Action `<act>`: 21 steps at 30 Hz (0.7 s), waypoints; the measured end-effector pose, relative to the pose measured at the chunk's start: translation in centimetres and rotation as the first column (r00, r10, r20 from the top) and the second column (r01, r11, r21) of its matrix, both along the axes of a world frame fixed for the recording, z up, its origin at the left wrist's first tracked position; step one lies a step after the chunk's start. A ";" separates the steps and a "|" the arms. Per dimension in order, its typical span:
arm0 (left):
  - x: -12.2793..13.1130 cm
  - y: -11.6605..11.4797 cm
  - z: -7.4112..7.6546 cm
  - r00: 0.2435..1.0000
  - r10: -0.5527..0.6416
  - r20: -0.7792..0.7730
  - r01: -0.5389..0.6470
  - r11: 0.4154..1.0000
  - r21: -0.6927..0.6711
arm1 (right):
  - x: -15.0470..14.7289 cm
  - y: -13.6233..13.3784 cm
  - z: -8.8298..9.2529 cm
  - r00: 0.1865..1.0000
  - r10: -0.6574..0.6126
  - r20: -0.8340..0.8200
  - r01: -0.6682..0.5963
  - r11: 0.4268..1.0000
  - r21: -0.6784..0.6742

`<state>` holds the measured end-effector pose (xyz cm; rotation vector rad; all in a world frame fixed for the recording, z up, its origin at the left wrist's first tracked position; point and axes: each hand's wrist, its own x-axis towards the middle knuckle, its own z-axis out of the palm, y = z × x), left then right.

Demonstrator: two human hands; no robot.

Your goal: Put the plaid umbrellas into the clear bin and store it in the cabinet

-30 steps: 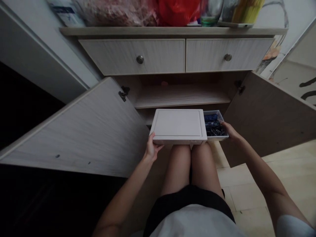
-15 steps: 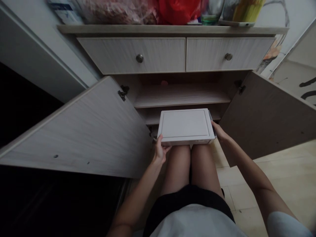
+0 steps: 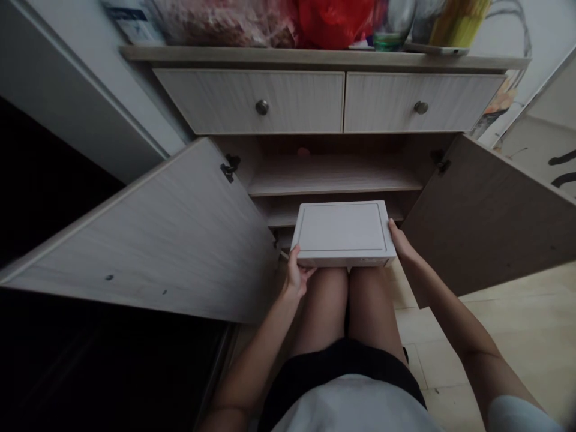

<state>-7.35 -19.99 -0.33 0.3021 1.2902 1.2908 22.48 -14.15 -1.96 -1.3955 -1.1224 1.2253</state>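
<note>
Flat white box [image 3: 343,233] is held between both hands, spread wide and gripping its opposite sides. Left hand [image 3: 297,275] sits at the box's 7 o'clock corner, right hand [image 3: 400,240] around 3 o'clock. The box is just above the knees [image 3: 326,288], right in front of a cabinet shelf [image 3: 335,177] at 12 o'clock, with open cabinet doors [image 3: 135,240] at 9 and 3.

Box [image 3: 342,234] between the left hand [image 3: 297,277] and right hand [image 3: 401,241], above the knees [image 3: 324,297] and before an open cabinet [image 3: 238,162]. Left door [image 3: 148,240] and right door [image 3: 477,222] lie to either side. Shelf [image 3: 333,177] inside, behind the box, below the left drawer [image 3: 247,102] and right drawer [image 3: 418,102]. On the top [image 3: 270,55]: bag [image 3: 335,24], left of glass [image 3: 393,27].
</note>
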 end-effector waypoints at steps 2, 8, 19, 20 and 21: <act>0.1 0.0 -0.2 1.000 0.003 0.006 -0.003 1.000 -0.011 | -0.3 -1.0 0.0 0.996 -0.084 0.024 0.083 0.996 0.037; 0.3 0.1 -0.4 0.999 0.010 -0.048 -0.011 1.000 -0.008 | -1.9 -5.1 -1.2 0.979 -0.190 0.072 0.169 0.960 0.224; 1.3 5.9 0.4 0.945 0.165 -0.283 -0.067 0.944 0.325 | -1.2 3.9 2.2 0.959 -0.267 0.096 0.217 0.907 0.361; 1.5 7.0 0.7 0.938 0.183 -0.294 -0.070 0.932 0.356 | -1.1 5.4 2.6 0.961 -0.254 0.110 0.198 0.908 0.369; 1.5 8.1 0.9 0.928 0.196 -0.316 -0.064 0.921 0.385 | -1.0 6.8 2.8 0.960 -0.251 0.121 0.190 0.908 0.373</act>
